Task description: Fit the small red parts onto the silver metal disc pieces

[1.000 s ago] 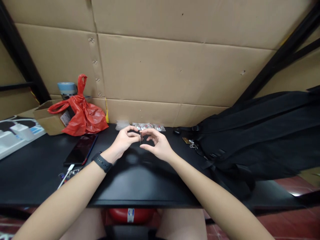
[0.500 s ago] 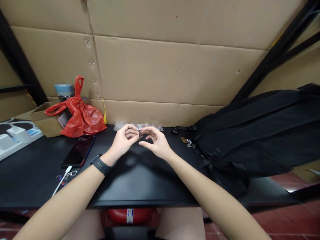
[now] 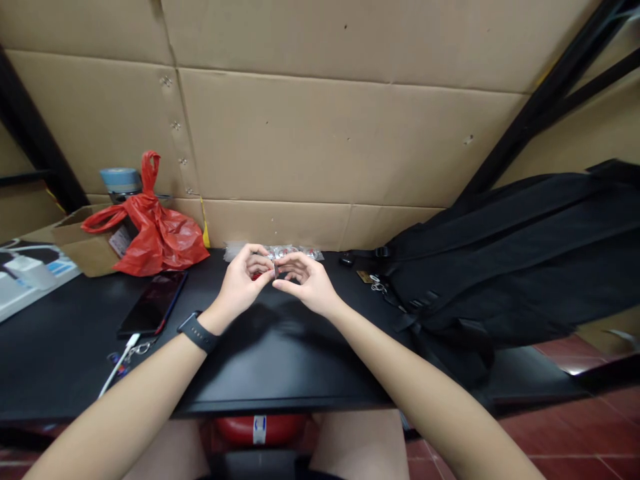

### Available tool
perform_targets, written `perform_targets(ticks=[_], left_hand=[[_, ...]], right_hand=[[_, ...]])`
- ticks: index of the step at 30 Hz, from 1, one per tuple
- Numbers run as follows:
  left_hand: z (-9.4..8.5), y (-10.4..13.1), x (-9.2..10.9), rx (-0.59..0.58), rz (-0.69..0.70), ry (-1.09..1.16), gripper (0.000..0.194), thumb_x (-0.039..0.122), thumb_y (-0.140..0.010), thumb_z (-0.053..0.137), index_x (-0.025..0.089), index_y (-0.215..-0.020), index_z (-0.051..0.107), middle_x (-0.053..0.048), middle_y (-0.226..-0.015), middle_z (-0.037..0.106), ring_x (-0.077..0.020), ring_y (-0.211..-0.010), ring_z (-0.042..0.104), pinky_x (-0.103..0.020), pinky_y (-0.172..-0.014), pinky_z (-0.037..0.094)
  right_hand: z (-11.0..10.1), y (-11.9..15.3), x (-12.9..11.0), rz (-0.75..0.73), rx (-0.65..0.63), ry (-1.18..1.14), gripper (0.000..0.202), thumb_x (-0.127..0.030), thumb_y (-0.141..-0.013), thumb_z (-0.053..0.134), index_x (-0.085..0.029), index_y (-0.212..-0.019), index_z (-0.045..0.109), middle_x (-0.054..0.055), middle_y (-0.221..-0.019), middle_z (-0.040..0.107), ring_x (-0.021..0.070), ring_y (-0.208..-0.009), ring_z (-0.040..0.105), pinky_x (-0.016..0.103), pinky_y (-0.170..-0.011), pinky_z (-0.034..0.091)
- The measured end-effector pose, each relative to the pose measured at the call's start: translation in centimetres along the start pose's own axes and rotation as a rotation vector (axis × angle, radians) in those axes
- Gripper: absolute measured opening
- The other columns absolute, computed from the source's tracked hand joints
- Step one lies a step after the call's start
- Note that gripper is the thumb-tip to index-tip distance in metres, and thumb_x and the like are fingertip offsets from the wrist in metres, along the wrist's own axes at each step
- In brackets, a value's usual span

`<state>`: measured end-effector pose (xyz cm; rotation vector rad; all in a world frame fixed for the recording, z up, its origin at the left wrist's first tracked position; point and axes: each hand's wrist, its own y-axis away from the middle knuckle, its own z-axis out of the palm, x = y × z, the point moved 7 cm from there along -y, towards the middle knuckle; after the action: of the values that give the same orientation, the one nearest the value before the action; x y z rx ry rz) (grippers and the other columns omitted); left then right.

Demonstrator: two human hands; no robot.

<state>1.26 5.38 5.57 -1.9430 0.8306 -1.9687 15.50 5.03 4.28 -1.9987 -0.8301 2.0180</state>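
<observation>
Both hands meet above the middle of the black table (image 3: pixel 295 373). My left hand (image 3: pixel 245 279), with a dark watch (image 3: pixel 199 332) on its wrist, pinches a small thin object (image 3: pixel 275 269) between thumb and fingers. From the other side my right hand (image 3: pixel 309 283) has its fingertips and thumb at the same object. What the object is cannot be made out. A bit of red shows behind the left fingers. Just beyond the hands, small clear packets (image 3: pixel 315 255) with red bits lie along the cardboard wall.
At left stand a red plastic bag (image 3: pixel 167 237), a cardboard box (image 3: pixel 85 247), a blue-lidded container (image 3: pixel 121 180), a phone (image 3: pixel 154 303) with a white cable and a power strip (image 3: pixel 37 293). A black backpack (image 3: pixel 525 260) fills the right, with keys (image 3: pixel 377 285) beside it.
The view has shifted slightly. The small object has turned between the fingers and looks lighter, and red now shows behind my left fingers.
</observation>
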Motion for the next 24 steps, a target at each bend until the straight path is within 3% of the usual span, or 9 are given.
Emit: perform_targets(ticks=[9, 17, 24], left_hand=[[0.2, 0.3, 0.7, 0.016, 0.061, -0.145, 0.022, 0.021, -0.081, 0.072, 0.019, -0.095, 0.055, -0.003, -0.088, 0.07, -0.015, -0.083, 0.071, -0.028, -0.081, 0.057], [0.5, 1.4, 4.5, 0.064, 0.372, -0.555, 0.007, 0.02, -0.087, 0.067, 0.019, -0.094, 0.065, -0.002, -0.089, 0.075, -0.0159, -0.084, 0.072, -0.027, -0.082, 0.056], [1.0, 1.8, 5.3, 0.057, 0.456, -0.58, 0.01, 0.016, -0.087, 0.066, 0.02, -0.097, 0.066, -0.001, -0.092, 0.075, -0.014, -0.083, 0.072, -0.023, -0.079, 0.056]], right_hand=[[-0.8, -0.1, 0.5, 0.072, 0.037, -0.108, 0.046, -0.031, -0.061, 0.09, -0.023, -0.098, 0.063, 0.005, -0.109, 0.07, 0.0178, -0.089, 0.071, 0.036, -0.087, 0.059], [-0.5, 0.0, 0.5, 0.067, -0.052, -0.299, 0.051, -0.024, -0.067, 0.088, -0.027, -0.108, 0.06, 0.003, -0.117, 0.066, 0.0165, -0.095, 0.07, 0.036, -0.092, 0.058], [-0.5, 0.1, 0.3, 0.065, -0.07, -0.326, 0.051, -0.025, -0.067, 0.088, -0.027, -0.11, 0.059, 0.003, -0.117, 0.067, 0.018, -0.095, 0.07, 0.037, -0.091, 0.059]])
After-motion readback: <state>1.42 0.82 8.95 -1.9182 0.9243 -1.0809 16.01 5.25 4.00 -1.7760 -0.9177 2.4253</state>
